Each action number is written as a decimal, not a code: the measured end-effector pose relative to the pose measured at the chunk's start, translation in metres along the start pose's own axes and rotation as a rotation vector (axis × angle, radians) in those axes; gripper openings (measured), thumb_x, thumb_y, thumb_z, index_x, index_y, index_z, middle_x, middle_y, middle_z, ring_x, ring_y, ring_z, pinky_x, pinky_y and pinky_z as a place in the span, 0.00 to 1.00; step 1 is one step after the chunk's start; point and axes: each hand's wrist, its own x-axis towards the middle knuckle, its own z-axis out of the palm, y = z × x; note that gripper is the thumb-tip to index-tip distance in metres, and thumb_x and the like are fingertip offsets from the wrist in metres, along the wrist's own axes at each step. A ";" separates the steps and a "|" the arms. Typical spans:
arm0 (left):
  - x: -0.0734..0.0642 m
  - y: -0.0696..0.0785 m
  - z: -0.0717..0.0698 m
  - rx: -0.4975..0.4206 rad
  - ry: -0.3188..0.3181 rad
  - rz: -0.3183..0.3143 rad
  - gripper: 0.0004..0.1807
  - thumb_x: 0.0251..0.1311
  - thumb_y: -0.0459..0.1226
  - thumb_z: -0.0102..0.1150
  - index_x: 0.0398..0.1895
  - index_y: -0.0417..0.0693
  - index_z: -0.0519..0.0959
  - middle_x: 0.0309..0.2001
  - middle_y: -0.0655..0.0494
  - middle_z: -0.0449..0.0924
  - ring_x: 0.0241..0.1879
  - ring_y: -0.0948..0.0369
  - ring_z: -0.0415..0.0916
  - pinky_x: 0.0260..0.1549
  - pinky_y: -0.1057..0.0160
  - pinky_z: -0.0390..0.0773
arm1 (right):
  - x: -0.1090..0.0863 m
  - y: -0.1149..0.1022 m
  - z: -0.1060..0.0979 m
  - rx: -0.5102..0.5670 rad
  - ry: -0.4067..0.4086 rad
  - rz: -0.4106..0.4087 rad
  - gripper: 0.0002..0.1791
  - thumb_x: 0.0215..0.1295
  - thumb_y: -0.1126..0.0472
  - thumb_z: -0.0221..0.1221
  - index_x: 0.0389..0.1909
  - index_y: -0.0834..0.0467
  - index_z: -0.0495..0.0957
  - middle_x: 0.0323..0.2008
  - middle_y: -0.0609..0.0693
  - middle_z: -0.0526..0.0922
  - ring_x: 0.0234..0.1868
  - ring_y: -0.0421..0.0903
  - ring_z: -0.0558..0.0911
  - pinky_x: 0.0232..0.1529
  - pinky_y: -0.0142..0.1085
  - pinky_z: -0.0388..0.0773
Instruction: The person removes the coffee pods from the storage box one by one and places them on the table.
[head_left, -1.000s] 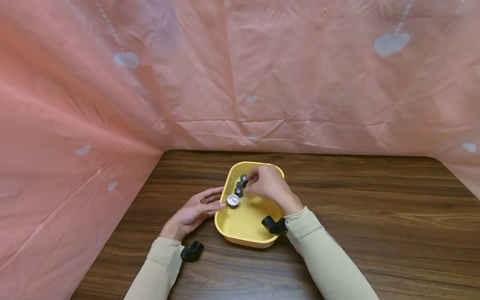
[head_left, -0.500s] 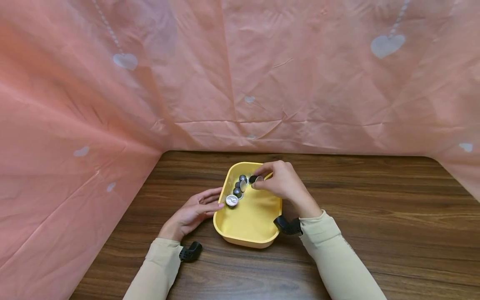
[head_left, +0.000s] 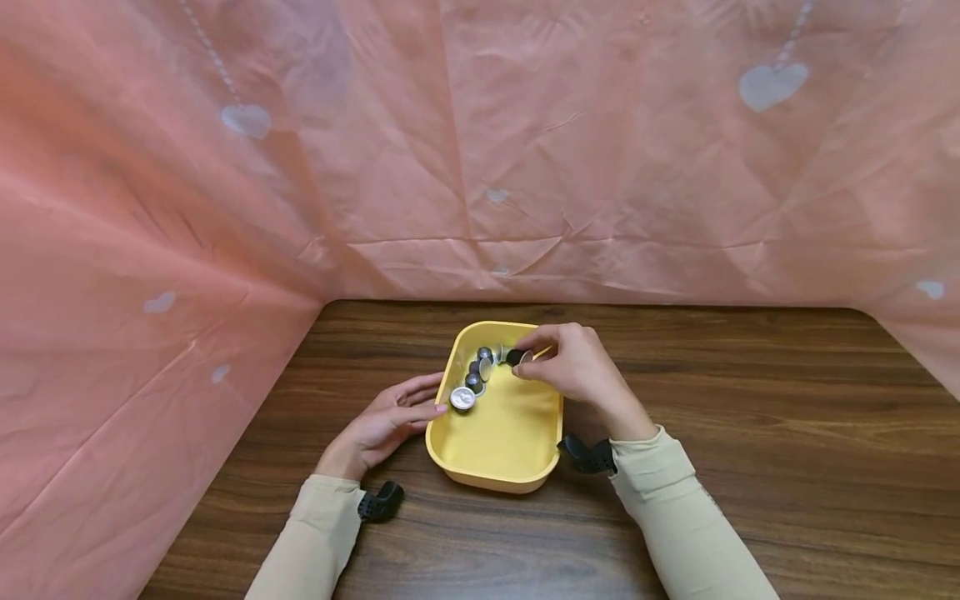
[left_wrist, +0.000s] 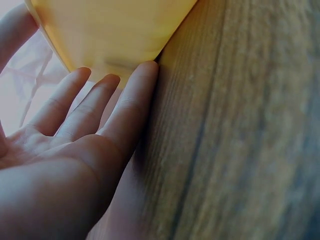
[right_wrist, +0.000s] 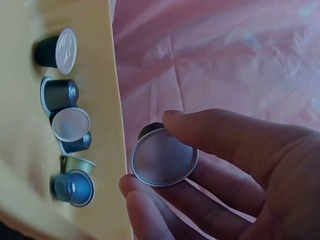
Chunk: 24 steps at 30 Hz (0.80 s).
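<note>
My right hand (head_left: 577, 362) pinches a dark coffee capsule (right_wrist: 162, 157) between thumb and fingers, its flat lid facing the right wrist camera. It is over the far right part of a yellow tray (head_left: 487, 482). Several more coffee capsules lie along the tray's left side and far end, among them a dark green one (right_wrist: 47, 52) and a blue one (right_wrist: 62, 187). One capsule (head_left: 462, 398) near my left thumb shows its silver lid upward. My left hand (head_left: 386, 425) rests against the tray's left wall, fingers extended outside and the thumb at the rim.
The tray stands on a dark wood-grain table (head_left: 750, 417). Pink cloth with pale hearts (head_left: 600, 167) hangs behind the table and along the left. Each wrist wears a black camera mount (head_left: 382, 502) over a cream sleeve (head_left: 300, 542).
From among the capsules at the left, my right hand has moved rightward across the tray with the pinched capsule. My left hand stays at the tray's wall.
</note>
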 end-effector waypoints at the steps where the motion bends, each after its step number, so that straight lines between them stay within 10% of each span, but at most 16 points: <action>1: 0.000 0.000 0.000 0.001 -0.001 0.001 0.41 0.69 0.33 0.65 0.83 0.41 0.63 0.81 0.35 0.63 0.64 0.57 0.80 0.58 0.63 0.84 | 0.000 0.001 -0.001 0.004 0.002 -0.001 0.17 0.59 0.55 0.77 0.49 0.54 0.92 0.41 0.52 0.94 0.40 0.48 0.90 0.41 0.35 0.83; 24: 0.001 -0.001 0.000 0.020 0.006 -0.006 0.40 0.70 0.34 0.65 0.84 0.41 0.62 0.81 0.35 0.63 0.64 0.58 0.79 0.59 0.63 0.82 | -0.017 0.067 -0.038 0.258 0.016 0.061 0.22 0.64 0.60 0.76 0.59 0.59 0.87 0.50 0.60 0.92 0.44 0.36 0.89 0.46 0.27 0.84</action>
